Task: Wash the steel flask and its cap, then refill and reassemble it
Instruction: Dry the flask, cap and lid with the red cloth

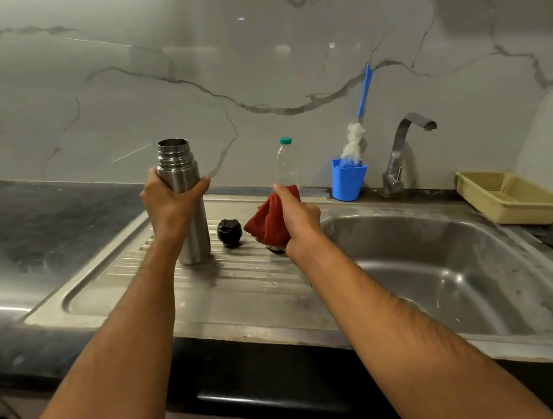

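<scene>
Left hand (171, 200) fingers wrapped around steel flask (185, 202), upright, uncapped, on drainboard (228, 283) left of sink basin (446, 259). Black cap (229, 232) just right of flask. Right hand (298, 219) fingers clutching red cloth (268, 224).

a home kitchen is shown: a stainless steel sink (463, 257) with ribbed drainboard (240, 268) is set into a dark stone counter (28, 220), backed by a marble-patterned wall (183, 65), with a tap (405, 146) behind it.

text: none legible | labels: none readable on the plastic bottle (285, 163) | brands, numbers: none made out
</scene>
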